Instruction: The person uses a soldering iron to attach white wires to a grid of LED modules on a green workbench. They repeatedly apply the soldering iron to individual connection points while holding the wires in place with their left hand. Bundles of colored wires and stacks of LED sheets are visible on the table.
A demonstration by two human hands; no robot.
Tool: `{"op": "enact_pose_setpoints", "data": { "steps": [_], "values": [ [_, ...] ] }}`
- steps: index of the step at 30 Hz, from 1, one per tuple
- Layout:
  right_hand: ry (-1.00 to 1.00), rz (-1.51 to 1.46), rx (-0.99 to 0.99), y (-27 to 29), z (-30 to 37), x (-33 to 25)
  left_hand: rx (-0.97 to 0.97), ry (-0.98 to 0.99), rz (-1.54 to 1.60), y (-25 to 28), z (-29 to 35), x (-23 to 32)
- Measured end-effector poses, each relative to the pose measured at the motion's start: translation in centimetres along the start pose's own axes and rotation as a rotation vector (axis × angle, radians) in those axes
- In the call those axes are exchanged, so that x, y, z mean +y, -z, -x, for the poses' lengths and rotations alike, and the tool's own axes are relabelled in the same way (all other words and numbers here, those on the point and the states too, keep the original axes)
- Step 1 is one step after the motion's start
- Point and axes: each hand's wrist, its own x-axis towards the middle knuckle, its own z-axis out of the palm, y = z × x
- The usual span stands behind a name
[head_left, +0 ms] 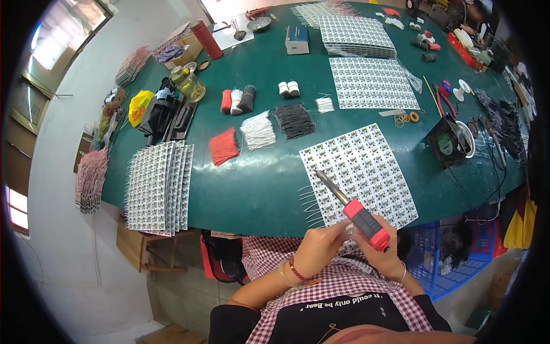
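Head camera view: a green table point(246, 200) stretches across most of the frame, with a white sheet of small circuit boards point(375, 172) lying at a slant just right of centre, near the table's front edge. A fanned stack of similar sheets point(152, 189) sits at lower left, and a loose printed sheet point(375, 83) lies at upper right. At lower centre, the left hand point(321, 246) bends inward with fingers drawn in close to the right hand; whether it grips anything cannot be told. The right hand point(385, 258), at its side, is wrapped around the handle of a red-and-black soldering iron point(361, 217), whose metal shaft points up and left over the sheet; contact at the tip cannot be made out. A black fan point(448, 142) stands at right. Piles of cut wire, black point(294, 120), white point(258, 131) and red point(224, 145), lie left of upper centre, with a smaller white bundle point(324, 104) to their right. Thin white wires point(310, 202) jut from the sheet's left edge.
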Motion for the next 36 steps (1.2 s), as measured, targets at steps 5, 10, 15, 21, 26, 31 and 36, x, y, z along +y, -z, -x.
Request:
{"op": "enact_pose_setpoints", "data": {
  "steps": [5,10,15,21,26,31,36],
  "values": [
    [-0.125,-0.200,0.110,-1.2,0.9,1.4,-0.003,-0.046,-0.005,-0.2,0.4,-0.8],
    [-0.116,-0.128,0.015,-0.7,0.4,0.7,-0.014,0.020,-0.003,0.1,0.3,-0.5],
    [0.007,-0.050,0.012,-0.4,-0.4,-0.7,-0.038,0.081,0.061,-0.3,0.5,-0.6],
    [-0.037,-0.046,0.040,-0.3,-0.2,-0.3,-0.047,0.114,0.225,-0.2,0.5,-0.3],
    [-0.030,-0.040,0.032,-0.2,-0.4,-0.5,-0.034,0.030,0.047,-0.3,0.5,-0.8],
    [0.033,-0.029,0.097,-0.7,-0.5,-0.4,-0.020,-0.031,0.036,-0.4,0.8,-0.9],
    [-0.371,-0.288,0.062,-0.7,0.8,0.3,0.051,-0.040,-0.025,-0.2,0.6,-1.0]
  ]
}}
